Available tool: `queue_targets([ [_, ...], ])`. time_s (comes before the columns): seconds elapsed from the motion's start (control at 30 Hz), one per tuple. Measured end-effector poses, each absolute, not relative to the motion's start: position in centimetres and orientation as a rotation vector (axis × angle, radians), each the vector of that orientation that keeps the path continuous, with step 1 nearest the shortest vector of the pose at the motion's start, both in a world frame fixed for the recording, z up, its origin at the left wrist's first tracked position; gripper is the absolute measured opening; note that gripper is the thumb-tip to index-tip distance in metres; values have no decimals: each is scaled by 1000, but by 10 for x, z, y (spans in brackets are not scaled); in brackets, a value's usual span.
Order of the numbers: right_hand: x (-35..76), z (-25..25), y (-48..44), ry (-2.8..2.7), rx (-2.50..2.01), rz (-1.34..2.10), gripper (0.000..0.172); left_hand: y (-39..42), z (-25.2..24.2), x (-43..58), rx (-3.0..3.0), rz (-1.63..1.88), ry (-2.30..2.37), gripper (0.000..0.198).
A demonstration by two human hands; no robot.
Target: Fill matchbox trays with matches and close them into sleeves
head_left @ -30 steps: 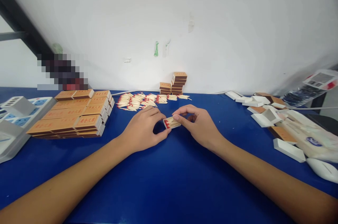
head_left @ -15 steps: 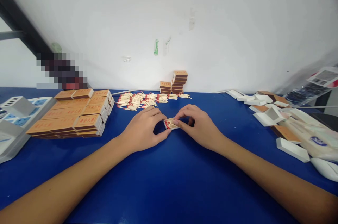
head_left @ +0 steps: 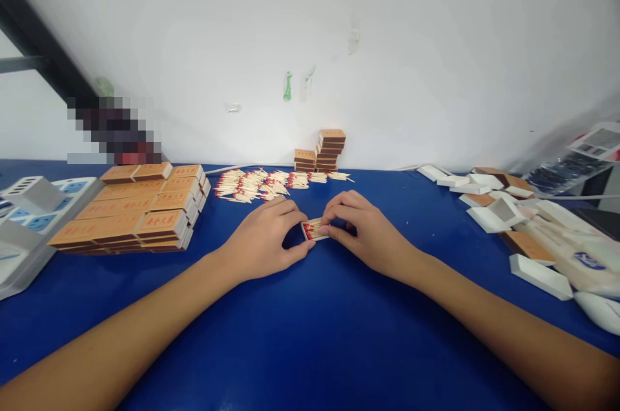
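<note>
Between my hands, a small white matchbox tray [head_left: 321,238] lies on the blue table, with red-headed matches [head_left: 312,228] inside it. My left hand [head_left: 266,240] grips the tray's left end, thumb in front and fingers behind. At the right end, my right hand [head_left: 361,227] is closed, with its thumb and fingertips on the matches; the fingers hide that end of the tray. Behind the hands, loose matches [head_left: 247,185] lie spread in heaps. Closed matchboxes [head_left: 330,151] stand stacked against the wall.
Many orange matchboxes [head_left: 121,217] are piled at the left, beside a power strip [head_left: 72,194]. Empty white trays [head_left: 540,275], box sleeves [head_left: 527,246] and a plastic tissue pack [head_left: 571,249] lie at the right. A white mouse [head_left: 598,311] rests near the right edge.
My right thumb and fingertips have shifted slightly on the matches, which now lie flatter in the tray. My left hand keeps its grip on the tray.
</note>
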State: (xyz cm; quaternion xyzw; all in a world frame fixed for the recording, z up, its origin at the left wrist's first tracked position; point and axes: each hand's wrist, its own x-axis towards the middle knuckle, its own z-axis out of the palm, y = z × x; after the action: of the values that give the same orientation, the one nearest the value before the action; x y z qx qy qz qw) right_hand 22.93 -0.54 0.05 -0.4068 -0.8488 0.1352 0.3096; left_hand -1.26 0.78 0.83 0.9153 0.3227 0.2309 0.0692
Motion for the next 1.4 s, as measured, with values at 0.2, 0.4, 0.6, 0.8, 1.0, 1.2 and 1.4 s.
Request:
queue_targets([
  [0.2, 237, 4, -5, -2325, -1056, 273, 8, 9, 10, -13, 2770, 686, 974, 25],
  [0.4, 237, 4, -5, -2373, -1065, 356, 11, 9, 10, -13, 2770, 671, 975, 26],
  [0.6, 235, 1, -6, -2360, -1032, 332, 9, 8, 10, -14, 2771, 666, 951, 27],
  [0.8, 234, 5, -8, -2314, -1068, 341, 1, 7, 10, -13, 2766, 646, 924, 27],
  [1.0, 232, 4, -10, -2340, -1008, 347, 9, 6, 9, -12, 2772, 656, 910, 26],
  [1.2, 231, 6, -12, -2365, -939, 381, 11, 6, 10, -11, 2776, 635, 913, 24],
  [1.4, 231, 7, -12, -2339, -981, 357, 10, 6, 10, -12, 2780, 630, 914, 27],
])
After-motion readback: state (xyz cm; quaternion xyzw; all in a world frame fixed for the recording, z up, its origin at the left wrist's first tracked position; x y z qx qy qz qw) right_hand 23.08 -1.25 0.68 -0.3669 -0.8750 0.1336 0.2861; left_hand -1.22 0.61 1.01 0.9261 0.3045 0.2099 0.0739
